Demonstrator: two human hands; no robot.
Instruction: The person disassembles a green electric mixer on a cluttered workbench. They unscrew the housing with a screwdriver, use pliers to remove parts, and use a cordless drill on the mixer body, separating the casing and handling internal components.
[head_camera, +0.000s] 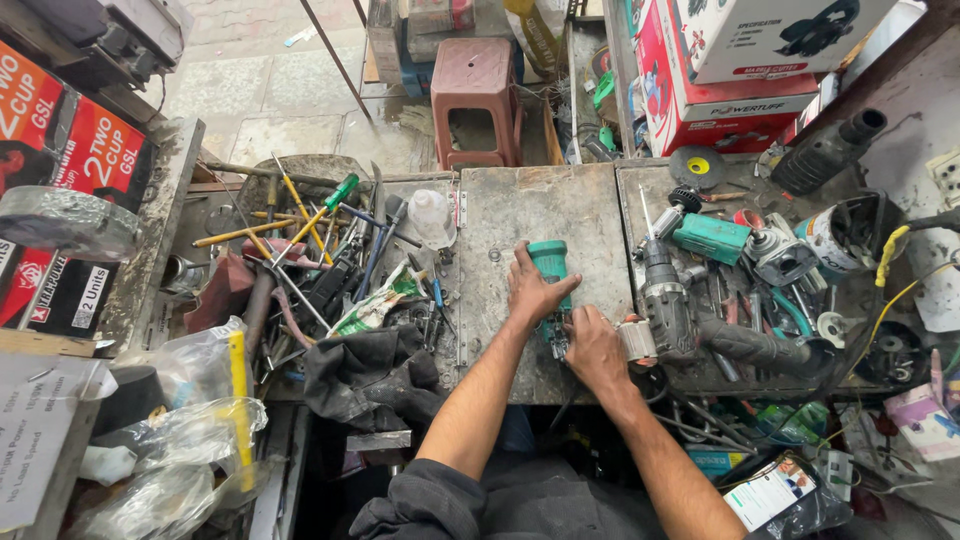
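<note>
Green tool housing (549, 262) lies on the grey metal bench plate (545, 205), a little below the plate's middle, its long axis running from 12 to 6 o'clock; the left hand (532, 292) lies over its left side, fingers curled round the body and gripping it; the right hand (594, 347) sits at the housing's 5 o'clock end, fingers folded in on the lower part, though whether they pinch the housing or a small piece there cannot be told; both forearms come up from 6 o'clock, bare below rolled dark sleeves, and angle inward so the wrists nearly meet. Bare plate lies open from the housing toward 12 o'clock, up to the far edge; the near edge is just beneath the right hand. At 3 o'clock, just beside the right hand, stands a dark drill body (664, 300), with a green motor casing (711, 238) beyond it; at 9 o'clock a pile of screwdrivers and hand tools (320, 250) crowds the plate's left edge, a black cloth (370, 375) below it at 8 o'clock; a pink plastic stool (475, 95) stands at 12 o'clock, past the bench.
</note>
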